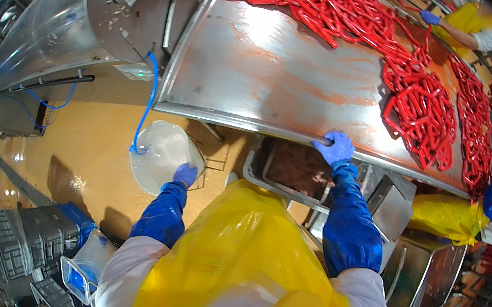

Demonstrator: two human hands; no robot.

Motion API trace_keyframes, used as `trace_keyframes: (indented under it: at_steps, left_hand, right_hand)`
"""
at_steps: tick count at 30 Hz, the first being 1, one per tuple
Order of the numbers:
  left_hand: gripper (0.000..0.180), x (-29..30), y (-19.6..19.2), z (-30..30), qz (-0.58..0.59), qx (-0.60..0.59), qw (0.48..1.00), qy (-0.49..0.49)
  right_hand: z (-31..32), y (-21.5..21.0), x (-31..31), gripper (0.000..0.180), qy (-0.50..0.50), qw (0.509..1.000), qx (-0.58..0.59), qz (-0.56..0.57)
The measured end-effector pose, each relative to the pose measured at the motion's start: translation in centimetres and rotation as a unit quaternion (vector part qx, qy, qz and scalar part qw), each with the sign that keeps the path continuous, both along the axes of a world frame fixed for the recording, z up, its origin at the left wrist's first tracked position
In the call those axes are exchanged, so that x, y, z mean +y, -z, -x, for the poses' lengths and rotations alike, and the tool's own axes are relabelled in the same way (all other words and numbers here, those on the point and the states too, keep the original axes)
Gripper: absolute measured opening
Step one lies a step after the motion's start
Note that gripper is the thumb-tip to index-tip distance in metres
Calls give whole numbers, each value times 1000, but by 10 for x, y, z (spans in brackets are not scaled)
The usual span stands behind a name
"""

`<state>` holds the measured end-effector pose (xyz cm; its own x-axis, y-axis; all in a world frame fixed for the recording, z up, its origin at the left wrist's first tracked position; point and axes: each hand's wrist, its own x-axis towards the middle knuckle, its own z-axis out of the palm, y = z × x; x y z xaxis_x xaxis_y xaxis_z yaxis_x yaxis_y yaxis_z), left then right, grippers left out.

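My left hand (186, 173), in a purple glove, is closed at the right rim of a round whitish tub (158, 150). The tub stands low, left of my yellow apron (246, 231), with a blue hose (150, 98) hanging into it. My right hand (338, 148), gloved alike, rests with fingers apart on the near edge of a steel table (254, 64). Linked red sausages (421, 118) lie heaped along the table's far and right sides. Below my right hand sits a metal bin (295, 171) with brownish-red contents.
Co-workers in yellow aprons stand at the far right (469, 28) and right (456, 218). A steel machine (54, 17) fills the upper left. Grey crates (44, 233) are stacked at lower left, above wet tan floor (91, 147). A steel cabinet (421, 274) stands right.
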<state>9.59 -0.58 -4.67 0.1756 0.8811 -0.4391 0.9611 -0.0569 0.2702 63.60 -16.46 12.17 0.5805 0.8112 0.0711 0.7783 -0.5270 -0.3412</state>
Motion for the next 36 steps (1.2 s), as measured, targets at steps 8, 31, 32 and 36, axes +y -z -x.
trace_keyframes:
  at_steps: [8,31,32,36]
  left_hand:
    - [62,-2,12,26,-15,-59,998,-3]
    - [45,-6,-34,-17,1,-70,996,-46]
    - [46,-6,-24,-8,-9,-71,996,-45]
    - [49,-8,-52,-27,26,-62,996,-59]
  right_hand:
    - [0,-5,3,54,-8,1000,9,8]
    - [-1,1,-1,55,6,1000,5,7]
    - [2,-2,2,55,4,1000,10,9]
    - [-3,4,-2,54,9,1000,-3,3]
